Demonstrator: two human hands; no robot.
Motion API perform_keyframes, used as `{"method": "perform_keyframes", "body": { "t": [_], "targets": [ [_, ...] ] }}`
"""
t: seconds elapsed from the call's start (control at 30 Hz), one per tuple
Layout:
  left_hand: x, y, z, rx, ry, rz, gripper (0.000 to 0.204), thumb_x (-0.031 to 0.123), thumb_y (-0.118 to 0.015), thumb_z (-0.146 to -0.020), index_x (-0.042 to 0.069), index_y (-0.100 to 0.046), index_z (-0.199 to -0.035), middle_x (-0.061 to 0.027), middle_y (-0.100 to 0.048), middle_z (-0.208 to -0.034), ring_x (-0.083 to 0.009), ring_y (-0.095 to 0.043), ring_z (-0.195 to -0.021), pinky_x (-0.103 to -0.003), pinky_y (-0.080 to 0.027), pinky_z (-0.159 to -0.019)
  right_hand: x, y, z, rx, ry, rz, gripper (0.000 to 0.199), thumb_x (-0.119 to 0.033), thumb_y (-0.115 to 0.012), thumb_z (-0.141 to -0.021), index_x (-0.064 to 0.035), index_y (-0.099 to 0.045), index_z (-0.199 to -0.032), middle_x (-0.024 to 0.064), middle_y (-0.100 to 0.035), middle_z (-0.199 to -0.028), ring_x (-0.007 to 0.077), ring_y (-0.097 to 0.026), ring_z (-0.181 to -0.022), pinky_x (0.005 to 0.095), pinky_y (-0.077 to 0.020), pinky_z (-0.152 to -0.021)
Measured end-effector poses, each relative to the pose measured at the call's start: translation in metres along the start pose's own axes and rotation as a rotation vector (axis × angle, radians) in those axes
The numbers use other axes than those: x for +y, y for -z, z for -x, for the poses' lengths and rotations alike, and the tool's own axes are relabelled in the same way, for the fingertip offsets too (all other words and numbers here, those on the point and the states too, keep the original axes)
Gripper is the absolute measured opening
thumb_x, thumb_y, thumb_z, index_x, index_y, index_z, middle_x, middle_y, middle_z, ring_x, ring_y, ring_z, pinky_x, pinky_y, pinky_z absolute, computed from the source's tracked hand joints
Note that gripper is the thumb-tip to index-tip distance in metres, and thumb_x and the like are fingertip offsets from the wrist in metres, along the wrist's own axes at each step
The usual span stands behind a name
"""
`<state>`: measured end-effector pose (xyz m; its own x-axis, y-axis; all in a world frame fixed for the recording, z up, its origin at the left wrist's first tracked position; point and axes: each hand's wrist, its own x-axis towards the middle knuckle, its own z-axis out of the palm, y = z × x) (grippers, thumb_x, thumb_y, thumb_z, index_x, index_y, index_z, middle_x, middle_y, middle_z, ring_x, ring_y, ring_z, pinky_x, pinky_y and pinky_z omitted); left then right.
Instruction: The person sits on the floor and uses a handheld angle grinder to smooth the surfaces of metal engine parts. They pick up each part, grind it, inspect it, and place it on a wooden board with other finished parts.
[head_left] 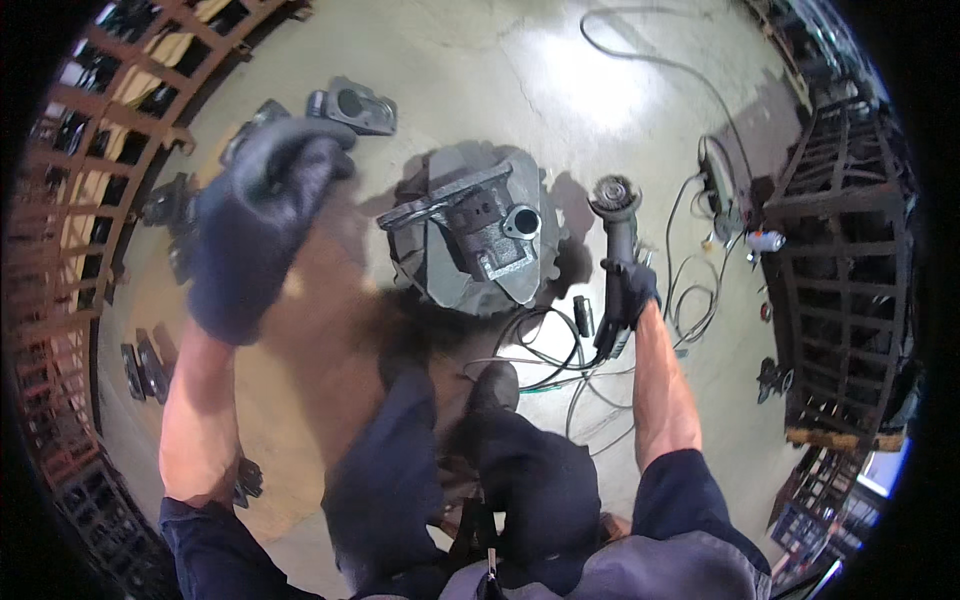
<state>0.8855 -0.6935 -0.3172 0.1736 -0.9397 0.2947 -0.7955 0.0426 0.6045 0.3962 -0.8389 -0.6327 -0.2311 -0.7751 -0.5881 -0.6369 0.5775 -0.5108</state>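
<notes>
right hand (630, 290) gloved, gripping angle grinder (617, 250) beside the grey cast housing (480, 235) on the floor. left hand (255, 225) gloved, raised, empty, fingers loosely curled. looks mid-grinding pause; next likely needs bringing the disc onto the casting, steadily.

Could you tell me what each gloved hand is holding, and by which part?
The right hand grips the angle grinder by its body; the left hand holds nothing.

- A smooth grey-green concrete floor (470, 70) fills the view, with a bright glare patch (585, 75) from overhead light.
- Rust-red metal grid racks (90, 150) curve along the left.
- Dark metal cage frames (840, 260) stand at the right.
- Loose cables (690, 290) trail over the floor.
</notes>
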Motion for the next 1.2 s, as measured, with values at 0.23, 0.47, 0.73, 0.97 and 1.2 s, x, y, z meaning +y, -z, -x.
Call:
{"method": "perform_keyframes", "body": {
  "t": [0.23,0.47,0.73,0.97,1.2],
  "targets": [
    [0.137,-0.012,0.056,-0.337,0.071,0.177,0.038,0.030,-0.061,-0.094,0.001,-0.063,-0.118,-0.0213,-0.070,-0.105,-0.0311,-0.070,-0.095,-0.039,-0.055,-0.084,-0.073,0.082,0.133,-0.031,0.573,-0.373,0.043,-0.043,-0.052,-0.098,-0.0072,-0.075,-0.106,0.0032,-0.061,-0.076,0.0152,-0.057,-0.068,0.0317,-0.0473,-0.062],
    [0.237,-0.099,0.094,-0.392,0.200,0.465,0.072,0.021,-0.076,-0.078,-0.005,-0.037,-0.133,-0.0322,-0.067,-0.103,-0.0460,-0.067,-0.098,-0.047,-0.053,-0.084,-0.180,0.109,0.309,-0.280,0.672,-0.791,0.041,-0.042,-0.050,-0.102,-0.0078,-0.068,-0.114,0.0043,-0.062,-0.085,0.0163,-0.061,-0.076,0.0307,-0.0507,-0.069],
    [0.260,-0.148,0.113,-0.307,0.227,0.495,0.068,0.020,-0.075,-0.080,-0.004,-0.037,-0.131,-0.0322,-0.065,-0.099,-0.0462,-0.066,-0.093,-0.049,-0.053,-0.079,-0.151,0.130,0.317,-0.162,0.868,-0.617,0.048,-0.047,-0.052,-0.099,-0.0018,-0.064,-0.109,0.0052,-0.062,-0.086,0.0158,-0.061,-0.078,0.0314,-0.0504,-0.071],
    [0.232,-0.161,0.087,-0.455,0.352,0.853,0.083,0.026,-0.089,-0.070,-0.011,-0.044,-0.128,-0.0228,-0.068,-0.102,-0.0261,-0.069,-0.090,-0.037,-0.056,-0.077,-0.155,0.118,0.301,-0.338,0.548,-0.776,0.037,-0.038,-0.060,-0.095,-0.0023,-0.061,-0.105,0.0084,-0.065,-0.086,0.0169,-0.064,-0.073,0.0295,-0.0523,-0.066],
    [0.219,-0.171,0.079,-0.686,0.290,1.469,0.035,0.020,-0.078,-0.078,-0.005,-0.067,-0.101,-0.0081,-0.069,-0.082,-0.0127,-0.064,-0.070,-0.028,-0.051,-0.062,-0.180,0.135,0.305,-0.561,0.490,-1.111,0.059,-0.048,-0.051,-0.099,0.0010,-0.053,-0.132,0.0180,-0.067,-0.109,0.0257,-0.070,-0.093,0.0398,-0.0593,-0.089]
  ]
}}
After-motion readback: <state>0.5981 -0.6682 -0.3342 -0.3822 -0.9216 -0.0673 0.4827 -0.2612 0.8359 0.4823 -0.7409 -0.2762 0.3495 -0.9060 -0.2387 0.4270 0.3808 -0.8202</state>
